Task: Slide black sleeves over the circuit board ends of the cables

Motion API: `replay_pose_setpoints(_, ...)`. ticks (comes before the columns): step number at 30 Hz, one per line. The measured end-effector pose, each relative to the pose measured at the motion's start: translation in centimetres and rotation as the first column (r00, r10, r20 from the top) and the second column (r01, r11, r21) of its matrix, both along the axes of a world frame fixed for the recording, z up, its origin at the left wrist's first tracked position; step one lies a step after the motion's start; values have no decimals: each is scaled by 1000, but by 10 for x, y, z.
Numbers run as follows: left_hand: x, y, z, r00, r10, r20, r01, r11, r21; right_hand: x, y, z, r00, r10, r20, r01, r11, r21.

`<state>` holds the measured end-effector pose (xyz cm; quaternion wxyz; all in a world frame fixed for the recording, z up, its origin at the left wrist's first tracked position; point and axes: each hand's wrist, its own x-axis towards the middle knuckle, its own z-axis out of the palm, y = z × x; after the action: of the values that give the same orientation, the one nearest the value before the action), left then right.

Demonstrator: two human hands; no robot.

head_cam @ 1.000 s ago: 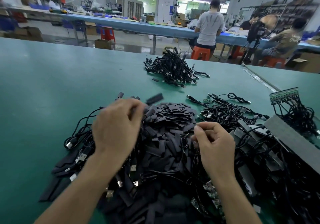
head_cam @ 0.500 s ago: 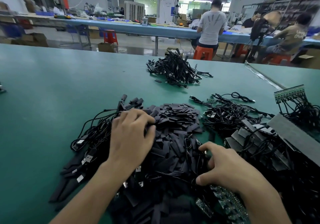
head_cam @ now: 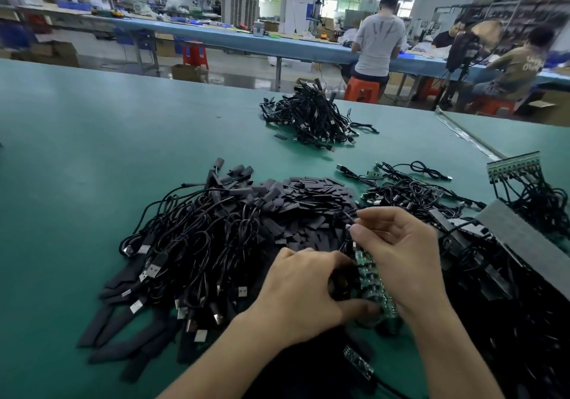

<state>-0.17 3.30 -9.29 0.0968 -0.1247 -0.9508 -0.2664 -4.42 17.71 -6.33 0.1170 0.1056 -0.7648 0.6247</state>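
Over the desk point(head_cam: 92, 151), the left hand point(head_cam: 302, 293) gripped a joined row of circuit boards point(head_cam: 368, 278) and the right hand point(head_cam: 398, 253) pinched its upper end. Light, thin and likely brittle, it seemed best held by the edges. Limp sleeves point(head_cam: 308, 201) lay heaped just behind.

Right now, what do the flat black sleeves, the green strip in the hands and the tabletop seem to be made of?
Black sleeves: matte, flat, limp pieces, probably heat-shrink or soft plastic tubing.
Circuit board strip: stiff-looking green board carrying small components, likely fibreglass laminate.
Tabletop: smooth teal sheet with a dull sheen, perhaps rubber or vinyl matting.
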Motion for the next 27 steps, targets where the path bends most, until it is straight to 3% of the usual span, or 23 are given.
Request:
replay_pose_setpoints(3, -6, -1, -2, 994, 4, 113, -37, 956, 291, 0, -2, 0, 999, 32, 45, -25, 989, -143)
replay_pose_setpoints(5, -8, -3, -5, 984, 4, 177, -94, 856, 507, -1, 2, 0, 996, 10, 85, -1, 995, -105)
replay_pose_setpoints(8, -12, -5, -8, 983, 51, 178, -157, 736, 659, 0, 6, -1, 989, 75, 125, -75, 997, -5)
replay_pose_setpoints(11, -13, -8, -9, 984, 103, 143, -174, 680, 712, 0, 1, -3, 991, 116, 74, -119, 992, 45)
replay_pose_setpoints(13, -11, -10, -9, 983, 162, 86, -176, 707, 685, -3, 0, -7, 997, 72, 12, -73, 994, 78)
replay_pose_setpoints(16, -6, -13, -8, 917, 374, -137, -209, 744, 634, -4, 2, -10, 995, 78, -54, -66, 978, 196)
replay_pose_setpoints(19, -4, -20, -2, 873, 380, -305, -142, 797, 587, 0, -2, -11, 975, 208, -82, -182, 950, 253)
replay_pose_setpoints(21, -4, -25, -2, 896, 332, -296, -116, 817, 565, 3, -5, -10, 958, 268, -102, -241, 944, 225)
replay_pose_setpoints(24, -4, -27, -4, 961, 237, -139, -71, 702, 708, 6, -6, -7, 948, 298, -108, -276, 943, 185)
replay_pose_setpoints(27, -4, -28, -6, 986, 149, -79, -28, 609, 793, 8, -8, -7, 945, 313, -95, -298, 944, 141)
